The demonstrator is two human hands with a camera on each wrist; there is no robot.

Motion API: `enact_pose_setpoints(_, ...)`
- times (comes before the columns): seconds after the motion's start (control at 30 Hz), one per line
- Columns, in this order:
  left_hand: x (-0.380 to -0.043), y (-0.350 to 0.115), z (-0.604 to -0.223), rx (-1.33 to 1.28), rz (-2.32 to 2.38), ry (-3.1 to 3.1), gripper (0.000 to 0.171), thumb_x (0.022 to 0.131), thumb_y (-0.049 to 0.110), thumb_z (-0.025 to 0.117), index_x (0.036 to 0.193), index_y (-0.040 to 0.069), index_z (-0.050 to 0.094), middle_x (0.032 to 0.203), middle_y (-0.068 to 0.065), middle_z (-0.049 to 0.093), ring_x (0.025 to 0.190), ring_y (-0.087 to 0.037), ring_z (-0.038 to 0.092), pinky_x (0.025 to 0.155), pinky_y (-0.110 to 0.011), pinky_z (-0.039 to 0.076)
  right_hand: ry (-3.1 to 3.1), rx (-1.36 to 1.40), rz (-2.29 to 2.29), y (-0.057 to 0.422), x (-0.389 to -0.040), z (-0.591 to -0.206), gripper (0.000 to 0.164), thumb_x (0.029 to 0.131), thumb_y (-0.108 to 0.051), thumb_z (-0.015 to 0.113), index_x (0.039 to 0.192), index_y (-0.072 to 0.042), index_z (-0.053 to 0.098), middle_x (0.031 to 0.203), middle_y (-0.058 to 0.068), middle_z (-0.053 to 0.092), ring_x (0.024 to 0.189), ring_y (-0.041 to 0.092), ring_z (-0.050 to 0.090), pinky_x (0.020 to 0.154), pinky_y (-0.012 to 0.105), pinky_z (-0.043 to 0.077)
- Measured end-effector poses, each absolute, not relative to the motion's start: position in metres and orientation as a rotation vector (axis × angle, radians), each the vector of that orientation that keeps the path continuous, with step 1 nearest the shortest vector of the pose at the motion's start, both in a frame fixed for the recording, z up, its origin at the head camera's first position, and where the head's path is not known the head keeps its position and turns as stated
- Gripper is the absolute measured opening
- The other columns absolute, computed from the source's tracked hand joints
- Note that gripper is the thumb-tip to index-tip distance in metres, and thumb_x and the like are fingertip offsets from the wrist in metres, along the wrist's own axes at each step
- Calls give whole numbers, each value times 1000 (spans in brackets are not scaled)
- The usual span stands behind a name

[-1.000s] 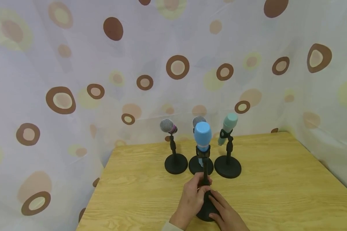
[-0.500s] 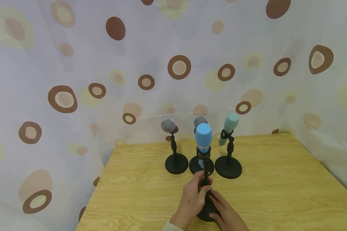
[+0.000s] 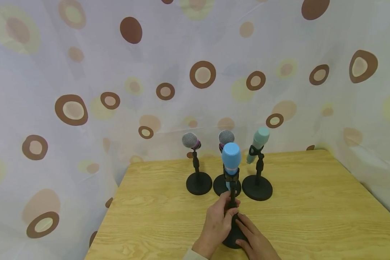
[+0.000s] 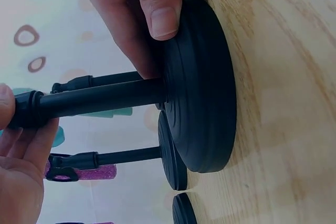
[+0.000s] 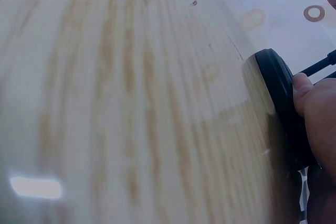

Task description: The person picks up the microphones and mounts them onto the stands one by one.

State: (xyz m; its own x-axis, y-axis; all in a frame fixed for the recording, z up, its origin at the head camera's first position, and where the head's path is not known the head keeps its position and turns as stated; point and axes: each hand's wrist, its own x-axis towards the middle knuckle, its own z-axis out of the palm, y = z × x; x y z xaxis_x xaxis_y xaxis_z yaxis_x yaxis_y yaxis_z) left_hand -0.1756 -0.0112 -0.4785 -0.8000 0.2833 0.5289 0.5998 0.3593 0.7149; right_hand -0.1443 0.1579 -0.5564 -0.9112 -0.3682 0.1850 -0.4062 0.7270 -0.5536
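Observation:
A blue microphone (image 3: 231, 157) sits head up in the clip of a black desktop microphone stand (image 3: 233, 191) near the table's front. My left hand (image 3: 216, 222) grips this stand's pole; in the left wrist view its fingers curl round the collar (image 4: 27, 109) on the pole. My right hand (image 3: 258, 240) holds the round base (image 4: 202, 87), thumb on its upper face. The base looks slightly tilted in the wrist views, and whether it fully touches the table I cannot tell. My left hand hides part of the base in the head view.
Behind stand a silver-headed microphone (image 3: 190, 140) with a purple band, another silver-headed one (image 3: 226, 137) partly hidden by the blue one, and a mint green microphone (image 3: 261, 138), each on a black stand. A spotted curtain (image 3: 169, 50) borders the wooden table (image 3: 312, 202).
The blue microphone's head has come down slightly, so more of the microphone behind it shows. Both hands keep their places on the stand. The view has shifted a little.

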Motion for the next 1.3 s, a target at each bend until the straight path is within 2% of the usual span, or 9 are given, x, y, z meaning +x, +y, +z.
enact_pose_setpoints(0.13, -175, -11, -478, -768, -1406, -2318, 25, 98, 15, 60, 122, 19, 56, 107, 2, 71, 97, -4, 70, 83, -18, 56, -2859, 653, 948, 159, -145, -557, 61, 95, -36, 63, 141, 3, 51, 154, 19, 41, 137, 39, 45, 101, 51, 49)
enact_pose_setpoints(0.37, -176, -10, -479, -770, -1370, -2277, 16, 97, 20, 59, 112, 14, 60, 103, 1, 72, 93, -5, 71, 79, -15, 56, -2819, 665, 928, 158, -146, -558, 60, 95, -35, 63, 140, 3, 52, 152, 20, 43, 135, 40, 47, 99, 50, 51)
enact_pose_setpoints(0.63, -176, -9, -480, -787, -1306, -2259, 30, 97, 10, 62, 124, 15, 53, 105, 2, 71, 93, -4, 71, 80, -13, 55, -2842, 649, 933, 158, -145, -555, 60, 95, -35, 63, 141, 3, 51, 152, 19, 42, 136, 40, 46, 100, 50, 50)
enact_pose_setpoints(0.83, -175, -10, -480, -770, -1343, -2265, 17, 98, 15, 61, 113, 12, 54, 106, 1, 72, 95, -6, 71, 80, -14, 55, -2834, 652, 933, 157, -144, -555, 59, 95, -33, 63, 140, 3, 52, 152, 19, 43, 135, 40, 46, 99, 50, 51)
enact_pose_setpoints(0.97, -175, -10, -481, -761, -1366, -2272, 16, 97, 17, 61, 111, 12, 54, 106, 0, 73, 95, -6, 71, 80, -15, 56, -2831, 658, 926, 157, -143, -556, 58, 95, -33, 63, 140, 3, 52, 152, 19, 43, 136, 40, 46, 100, 51, 50)
enact_pose_setpoints(1.3, -175, -9, -481, -774, -1265, -2259, 26, 96, 15, 62, 120, 12, 53, 106, 1, 72, 95, -6, 71, 81, -15, 56, -2816, 664, 928, 158, -143, -557, 58, 95, -34, 63, 139, 3, 53, 153, 18, 42, 136, 41, 45, 100, 51, 50)
